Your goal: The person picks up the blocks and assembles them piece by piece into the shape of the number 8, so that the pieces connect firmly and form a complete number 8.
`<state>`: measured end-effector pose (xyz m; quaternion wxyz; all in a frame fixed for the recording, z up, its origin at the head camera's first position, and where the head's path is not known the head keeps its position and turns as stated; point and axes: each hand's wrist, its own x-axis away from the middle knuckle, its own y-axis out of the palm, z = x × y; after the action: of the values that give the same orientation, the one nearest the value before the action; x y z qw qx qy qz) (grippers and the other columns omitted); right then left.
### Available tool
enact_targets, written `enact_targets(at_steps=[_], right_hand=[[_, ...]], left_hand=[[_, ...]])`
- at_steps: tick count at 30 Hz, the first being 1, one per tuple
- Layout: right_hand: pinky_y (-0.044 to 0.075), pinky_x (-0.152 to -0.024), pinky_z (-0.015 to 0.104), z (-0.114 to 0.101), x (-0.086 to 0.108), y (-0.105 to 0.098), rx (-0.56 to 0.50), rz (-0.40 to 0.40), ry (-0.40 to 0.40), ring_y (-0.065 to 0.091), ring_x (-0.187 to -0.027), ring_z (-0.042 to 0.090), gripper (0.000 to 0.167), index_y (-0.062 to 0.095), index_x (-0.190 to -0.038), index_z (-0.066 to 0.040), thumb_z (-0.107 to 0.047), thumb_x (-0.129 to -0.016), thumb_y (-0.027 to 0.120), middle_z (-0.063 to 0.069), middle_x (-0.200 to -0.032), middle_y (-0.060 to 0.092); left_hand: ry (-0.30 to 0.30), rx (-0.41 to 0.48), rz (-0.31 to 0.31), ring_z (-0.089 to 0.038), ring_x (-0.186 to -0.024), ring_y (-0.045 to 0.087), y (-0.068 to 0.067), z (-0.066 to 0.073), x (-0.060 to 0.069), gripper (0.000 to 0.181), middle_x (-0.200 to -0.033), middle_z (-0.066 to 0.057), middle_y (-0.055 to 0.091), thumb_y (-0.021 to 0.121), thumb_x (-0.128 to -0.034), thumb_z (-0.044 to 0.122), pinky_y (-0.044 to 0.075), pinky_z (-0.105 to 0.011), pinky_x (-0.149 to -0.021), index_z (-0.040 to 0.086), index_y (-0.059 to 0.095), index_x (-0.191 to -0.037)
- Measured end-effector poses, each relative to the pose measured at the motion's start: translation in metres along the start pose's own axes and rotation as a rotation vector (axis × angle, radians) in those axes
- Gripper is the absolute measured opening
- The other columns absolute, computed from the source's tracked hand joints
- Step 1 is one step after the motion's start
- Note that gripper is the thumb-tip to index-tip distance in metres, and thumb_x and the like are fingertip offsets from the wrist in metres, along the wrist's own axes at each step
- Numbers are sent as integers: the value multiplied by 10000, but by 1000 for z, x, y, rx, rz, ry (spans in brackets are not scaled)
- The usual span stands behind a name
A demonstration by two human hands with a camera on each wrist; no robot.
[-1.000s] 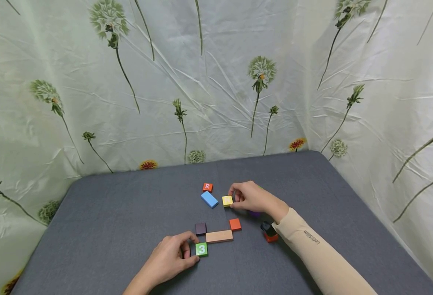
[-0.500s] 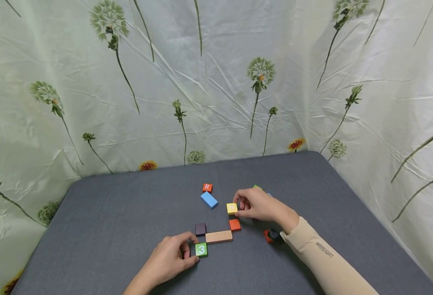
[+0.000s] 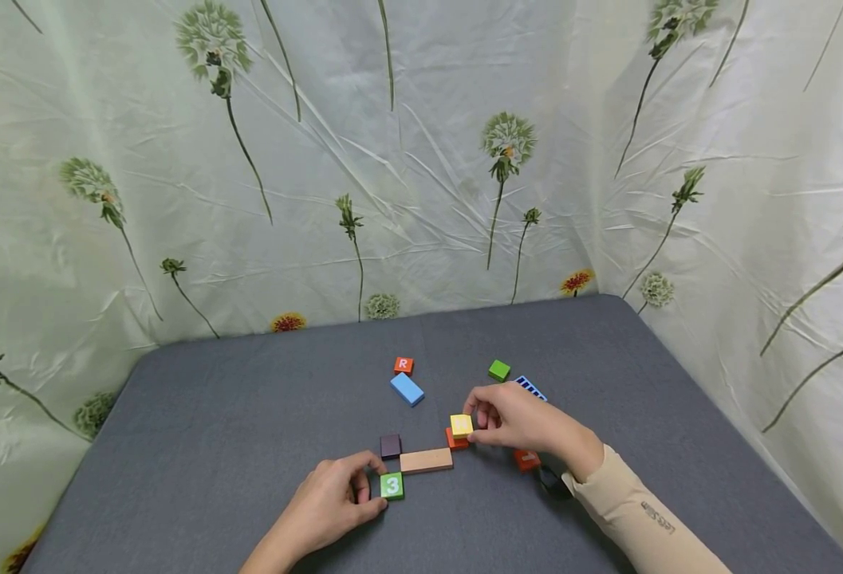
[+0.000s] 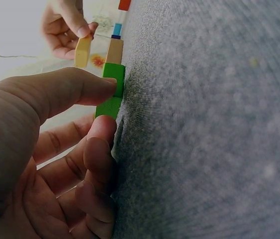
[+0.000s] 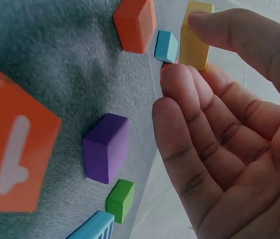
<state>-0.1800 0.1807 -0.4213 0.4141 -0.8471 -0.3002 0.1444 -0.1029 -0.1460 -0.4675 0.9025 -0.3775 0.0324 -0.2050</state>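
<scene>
My left hand (image 3: 335, 498) pinches a green block (image 3: 392, 485) marked with a white 3, lying on the table; its thumb (image 4: 92, 87) is on the block in the left wrist view. Beside it lie a dark purple block (image 3: 390, 446) and a long plain wooden block (image 3: 427, 461). My right hand (image 3: 525, 418) pinches a yellow block (image 3: 461, 426) between thumb and fingers. In the head view that block overlaps an orange-red block (image 3: 453, 440) at the wooden block's right end. In the right wrist view the yellow block (image 5: 195, 37) appears raised off the table.
Farther back lie a red block (image 3: 403, 365) with an R, a light blue block (image 3: 407, 389), a green block (image 3: 498, 370) and a blue striped block (image 3: 531, 388). Near the right wrist sits a red block (image 3: 526, 460) with a white mark. A purple block (image 5: 106, 148) shows in the right wrist view.
My right hand has moved nearer and slightly right with the yellow block, from beside the light blue block to over the orange-red one. My left hand has stayed still.
</scene>
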Motion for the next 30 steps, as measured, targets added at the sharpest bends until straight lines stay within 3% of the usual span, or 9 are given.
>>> enact_targets(at_steps=[30], right_hand=[[508,-669,193,1,26,25,-87,-69,6,567,-721,-18,214,687,-982,-144,-147,-892,882,-71,-808,635]], left_hand=[[9,15,2,16,-532,475,0,-2,0,279,-705,129,583,896,-865,215,383,-221,-518,249,707,-1068]])
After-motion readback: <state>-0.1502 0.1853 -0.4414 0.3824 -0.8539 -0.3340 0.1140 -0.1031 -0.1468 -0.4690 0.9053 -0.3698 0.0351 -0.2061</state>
